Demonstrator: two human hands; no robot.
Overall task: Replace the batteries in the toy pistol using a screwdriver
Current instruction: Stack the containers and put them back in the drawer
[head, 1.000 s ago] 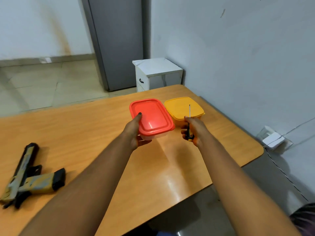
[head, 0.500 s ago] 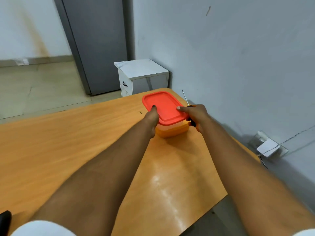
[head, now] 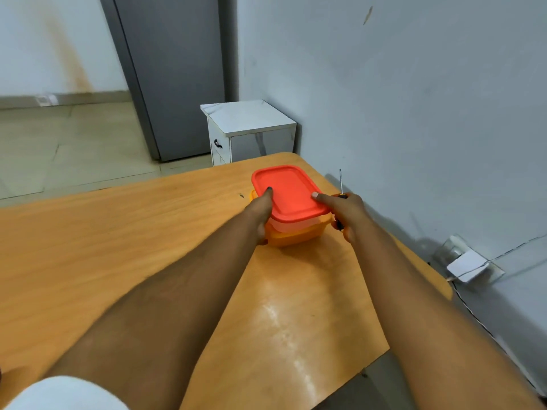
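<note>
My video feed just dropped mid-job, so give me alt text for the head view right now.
Both hands hold a red-lidded container stacked on an orange container on a wooden table; the left hand grips its near-left side, thumb on the lid. The right hand holds a screwdriver pointing up, thumb on the lid.
</note>
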